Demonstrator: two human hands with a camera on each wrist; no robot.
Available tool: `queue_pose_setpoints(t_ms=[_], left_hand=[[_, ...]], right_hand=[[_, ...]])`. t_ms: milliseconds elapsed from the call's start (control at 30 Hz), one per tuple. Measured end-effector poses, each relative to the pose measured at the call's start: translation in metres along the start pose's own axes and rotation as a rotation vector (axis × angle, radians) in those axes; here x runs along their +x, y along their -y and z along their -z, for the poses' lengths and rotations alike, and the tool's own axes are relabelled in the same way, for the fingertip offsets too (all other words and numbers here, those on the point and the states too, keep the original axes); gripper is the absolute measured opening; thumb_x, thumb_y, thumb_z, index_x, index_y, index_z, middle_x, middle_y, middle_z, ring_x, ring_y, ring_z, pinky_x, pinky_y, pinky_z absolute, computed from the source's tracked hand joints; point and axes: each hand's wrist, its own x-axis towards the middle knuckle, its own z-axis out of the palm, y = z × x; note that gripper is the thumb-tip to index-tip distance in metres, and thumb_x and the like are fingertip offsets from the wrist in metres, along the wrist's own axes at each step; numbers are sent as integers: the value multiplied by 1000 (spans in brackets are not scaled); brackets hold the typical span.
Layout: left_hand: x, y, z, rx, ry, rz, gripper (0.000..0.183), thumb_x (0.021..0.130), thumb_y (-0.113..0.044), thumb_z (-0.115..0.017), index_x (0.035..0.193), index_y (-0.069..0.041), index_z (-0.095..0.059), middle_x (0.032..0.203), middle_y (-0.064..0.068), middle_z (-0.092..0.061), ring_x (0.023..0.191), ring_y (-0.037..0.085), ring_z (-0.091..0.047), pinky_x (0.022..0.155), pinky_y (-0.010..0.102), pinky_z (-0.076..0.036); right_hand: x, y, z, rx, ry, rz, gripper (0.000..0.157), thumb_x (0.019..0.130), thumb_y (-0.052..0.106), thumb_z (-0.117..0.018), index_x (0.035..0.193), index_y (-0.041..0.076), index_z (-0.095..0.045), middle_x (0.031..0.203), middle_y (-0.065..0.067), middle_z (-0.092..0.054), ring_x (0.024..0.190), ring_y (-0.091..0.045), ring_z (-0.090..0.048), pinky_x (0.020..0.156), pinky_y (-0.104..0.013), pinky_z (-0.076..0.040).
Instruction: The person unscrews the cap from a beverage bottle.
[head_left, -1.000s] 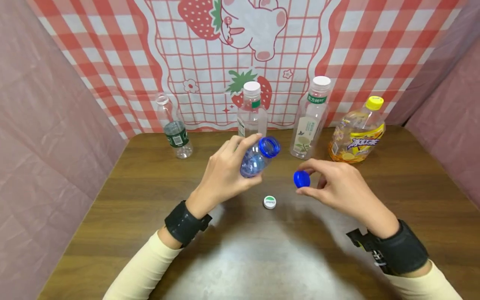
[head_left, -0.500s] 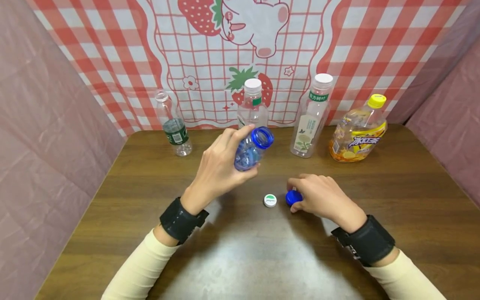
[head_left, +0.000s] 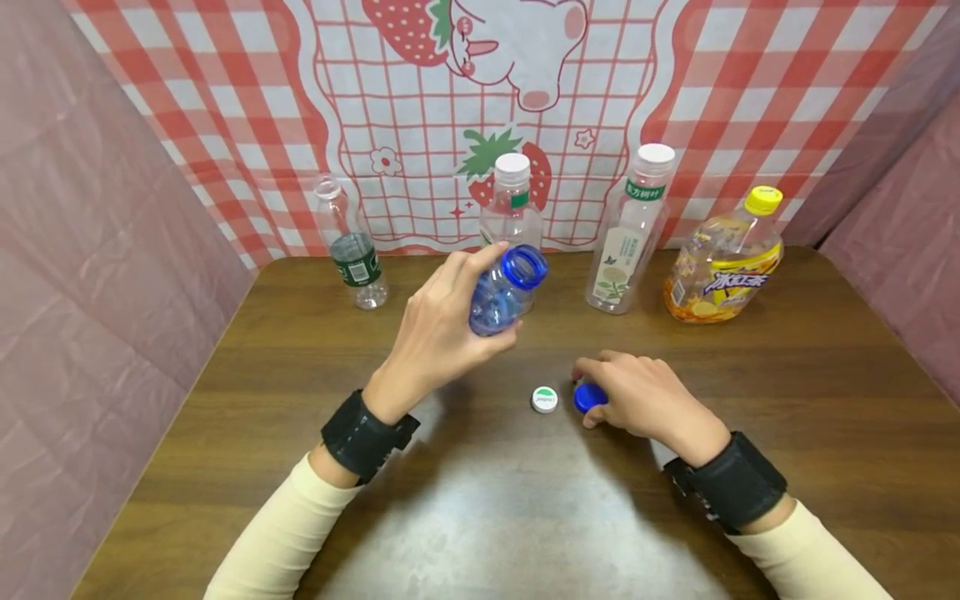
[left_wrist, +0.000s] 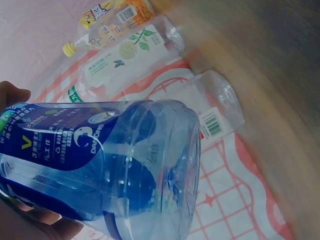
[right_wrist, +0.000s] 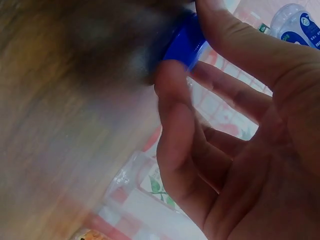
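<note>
My left hand (head_left: 442,321) grips a clear bottle with a blue, capless neck (head_left: 523,267), tilted with its mouth up and toward the right. In the left wrist view that bottle (left_wrist: 125,165) fills the front, with a dark blue label and a clear base. My right hand (head_left: 637,396) is low at the tabletop, with thumb and forefinger on either side of a blue bottle cap (head_left: 590,398). From the right wrist, the fingertips press against the blue cap's rim (right_wrist: 186,42). A white cap (head_left: 544,400) with a green mark lies just left of it.
Along the table's back stand a capless bottle with a green label (head_left: 356,262), a white-capped bottle (head_left: 513,208) partly behind my left hand, another white-capped bottle (head_left: 626,242), and a yellow-capped tea bottle (head_left: 723,267). A checked cloth (head_left: 420,125) hangs behind them.
My right hand has brought the blue cap down and to the left onto the table beside the white cap. My left hand has shifted the bottle slightly up and left.
</note>
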Motion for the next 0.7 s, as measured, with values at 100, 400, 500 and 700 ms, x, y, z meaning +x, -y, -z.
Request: queue_pose_setpoints(t_ms=[100, 400, 500, 700], left_hand=[[2, 2, 0, -49, -26, 10, 90, 74, -34, -89, 149, -18, -44, 122, 9, -63, 105, 23, -66, 88, 38, -61], [7, 31, -1, -202, -188, 220, 89, 75, -31, -90, 148, -16, -41, 124, 16, -66, 105, 29, -69, 86, 43, -60], [4, 49, -7, -270, -234, 373, 88, 75, -31, -90, 147, -18, -41, 125, 15, -67, 103, 29, -70, 86, 45, -60], [9, 88, -29, -311, -263, 612, 95, 74, -43, -92, 150, -26, -37, 136, 9, -64, 116, 26, -67, 97, 47, -56]], right_hand=[[-1, -1, 1, 8, -1, 3, 46, 74, 39, -92, 110, 24, -70, 97, 0, -68, 76, -21, -66, 56, -38, -48], [-11, 0, 21, 11, -164, -1, 57, 74, 53, -88, 117, 20, -70, 104, -2, -71, 74, -17, -67, 56, -36, -47], [-16, 2, 34, 47, -241, -12, 56, 79, 54, -84, 121, 21, -69, 108, -2, -71, 80, -17, -71, 58, -36, -49], [-23, 5, 51, 95, -317, 9, 45, 88, 48, -79, 122, 22, -68, 107, 1, -71, 85, -14, -73, 62, -35, -54]])
